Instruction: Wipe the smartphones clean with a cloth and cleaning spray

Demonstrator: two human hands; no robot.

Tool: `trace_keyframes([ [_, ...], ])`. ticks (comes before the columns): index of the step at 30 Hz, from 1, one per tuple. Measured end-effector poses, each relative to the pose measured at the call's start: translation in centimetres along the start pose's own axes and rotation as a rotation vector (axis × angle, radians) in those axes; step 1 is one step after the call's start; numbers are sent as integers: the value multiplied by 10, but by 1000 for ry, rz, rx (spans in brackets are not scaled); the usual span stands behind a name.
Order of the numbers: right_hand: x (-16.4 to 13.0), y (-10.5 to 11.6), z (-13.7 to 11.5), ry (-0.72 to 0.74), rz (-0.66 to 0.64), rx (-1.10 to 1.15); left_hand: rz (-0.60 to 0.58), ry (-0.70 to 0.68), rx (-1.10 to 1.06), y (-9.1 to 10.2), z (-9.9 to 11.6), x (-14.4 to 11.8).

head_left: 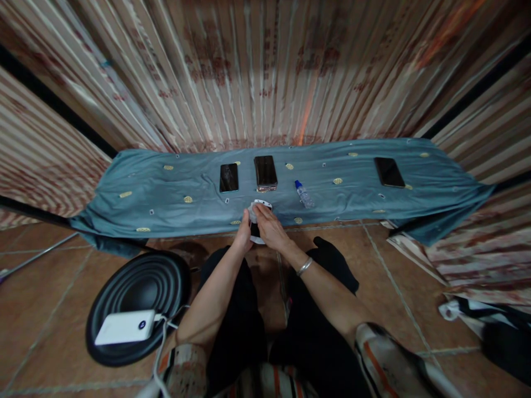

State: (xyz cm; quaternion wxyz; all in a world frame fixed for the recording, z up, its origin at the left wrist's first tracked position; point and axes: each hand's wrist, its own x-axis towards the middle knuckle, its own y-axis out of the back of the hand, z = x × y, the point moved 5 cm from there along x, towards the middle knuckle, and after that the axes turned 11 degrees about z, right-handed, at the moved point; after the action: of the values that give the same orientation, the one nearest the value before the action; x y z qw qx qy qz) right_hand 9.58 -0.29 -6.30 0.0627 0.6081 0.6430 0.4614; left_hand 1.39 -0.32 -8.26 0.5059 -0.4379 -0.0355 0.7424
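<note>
- We hold a phone (258, 221) at the near edge of the blue cloth (166, 199), long axis running away from us.
- Our left hand (244, 235) clasps its left side; our right hand (269, 224) presses a white wipe (254, 210) onto its far end.
- Beyond lie three more phones and a small bottle (304, 194), with bare cloth on either side.

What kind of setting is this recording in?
Probably a makeshift floor-level phone cleaning or repair spot: phones lie on a blue cloth over a tiled floor, with striped sheets behind.
</note>
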Motion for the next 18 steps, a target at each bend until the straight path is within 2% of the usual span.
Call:
trace_keyframes([
  [10, -5, -2, -1, 40, 18, -11, 0, -38, 32, 3, 2, 2],
  [18, 9, 1, 5, 5, 50, -72, -104, -65, 16, 0, 0, 1],
])
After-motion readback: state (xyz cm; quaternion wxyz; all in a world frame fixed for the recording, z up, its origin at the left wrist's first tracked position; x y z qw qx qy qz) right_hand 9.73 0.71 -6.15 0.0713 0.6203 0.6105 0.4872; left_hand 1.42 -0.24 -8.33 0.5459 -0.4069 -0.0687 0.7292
